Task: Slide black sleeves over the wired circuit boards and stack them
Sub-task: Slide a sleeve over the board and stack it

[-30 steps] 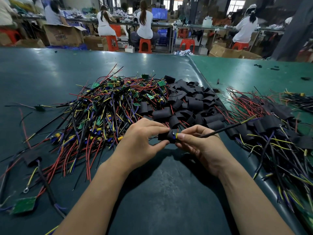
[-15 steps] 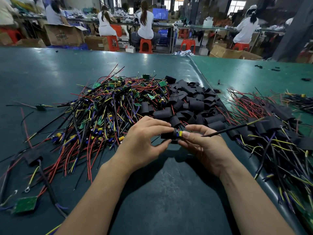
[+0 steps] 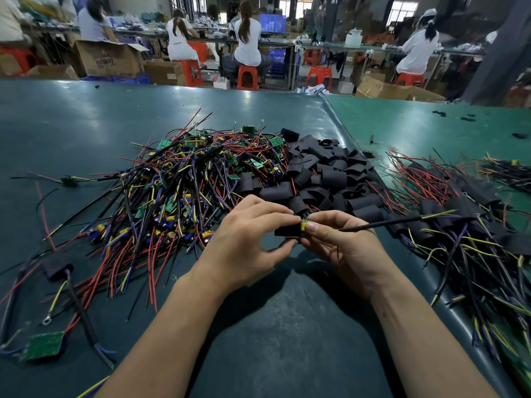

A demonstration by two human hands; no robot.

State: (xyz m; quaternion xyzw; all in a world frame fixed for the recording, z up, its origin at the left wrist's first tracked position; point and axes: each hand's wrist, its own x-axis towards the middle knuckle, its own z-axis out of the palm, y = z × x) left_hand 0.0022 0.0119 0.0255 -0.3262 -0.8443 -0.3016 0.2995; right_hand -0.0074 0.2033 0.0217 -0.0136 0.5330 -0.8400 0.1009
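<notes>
A black sleeve (image 3: pixel 287 231) is pinched between thumb and fingers of my left hand (image 3: pixel 247 242). My right hand (image 3: pixel 342 245) grips a wired circuit board (image 3: pixel 304 225) whose yellow part shows at the sleeve's right mouth; its black cable (image 3: pixel 382 224) trails off to the right. Most of the board is hidden inside the sleeve and under my fingers. Behind my hands lies a heap of loose black sleeves (image 3: pixel 324 179). To the left is a tangle of bare wired boards (image 3: pixel 184 191). On the right sits a pile of sleeved boards (image 3: pixel 459 214).
The dark green table (image 3: pixel 71 124) carries a stray green board (image 3: pixel 43 344) and a sleeved board (image 3: pixel 56 265) at the near left. A raised seam (image 3: pixel 339 122) divides it from a lighter green surface at the right. Several people sit on orange stools beyond the far edge.
Both hands rose slightly toward the sleeve heap. The sleeve has slid further over the board, leaving only a sliver of yellow at its right end.
</notes>
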